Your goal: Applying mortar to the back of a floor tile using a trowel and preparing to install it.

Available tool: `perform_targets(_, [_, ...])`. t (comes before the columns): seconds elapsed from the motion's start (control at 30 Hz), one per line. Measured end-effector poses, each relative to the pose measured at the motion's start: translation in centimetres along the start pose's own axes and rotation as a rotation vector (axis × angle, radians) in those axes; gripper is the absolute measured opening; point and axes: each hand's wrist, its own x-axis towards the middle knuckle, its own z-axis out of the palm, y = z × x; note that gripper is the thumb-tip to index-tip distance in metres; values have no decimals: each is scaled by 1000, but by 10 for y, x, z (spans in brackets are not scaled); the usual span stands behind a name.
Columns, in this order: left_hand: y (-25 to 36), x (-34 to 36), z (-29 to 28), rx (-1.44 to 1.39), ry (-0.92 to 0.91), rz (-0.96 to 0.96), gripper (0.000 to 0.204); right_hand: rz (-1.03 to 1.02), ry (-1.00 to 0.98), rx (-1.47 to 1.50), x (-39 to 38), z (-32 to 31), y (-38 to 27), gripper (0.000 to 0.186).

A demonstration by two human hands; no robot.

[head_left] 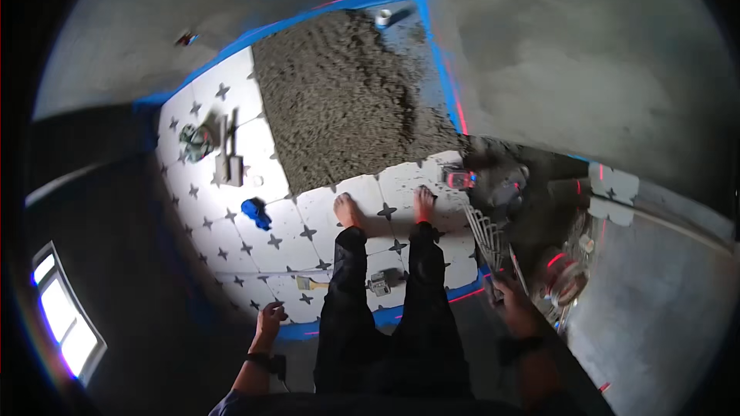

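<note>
On the right, my right hand [509, 300] is closed round the handle end of a pale metal tool with a row of long teeth [486, 233], which looks like a notched trowel; motion blurs it. My left hand [270, 319] hangs above the near left edge of the tiled floor, fingers loosely apart and nothing visible in them. Nearest to it on the tiles lies a flat paintbrush [308, 283]. A small grey box-like thing [379, 283] sits between my legs. My bare feet stand on white tiles [293, 223] with dark star patterns.
Rough grey mortar [331, 100] covers the floor ahead, beside a white cup [383, 19]. A red-lit device [460, 179] stands right of my feet. A blue object [256, 214], grey long-handled tools [231, 158] and a greenish bundle [196, 142] lie left. A bucket [566, 283] stands right.
</note>
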Motion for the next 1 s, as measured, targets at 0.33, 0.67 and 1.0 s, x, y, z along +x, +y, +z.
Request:
perform_targets(0.33, [19, -33, -146, 250, 130, 103, 34, 186, 323, 316, 73, 88, 121, 25])
perform_targets(0.67, [121, -17, -109, 483, 21, 227, 36, 173, 375, 576, 112, 102, 158, 17])
perform_targets(1.0, [101, 7, -93, 415, -14, 234, 34, 122, 230, 164, 161, 141, 142, 22])
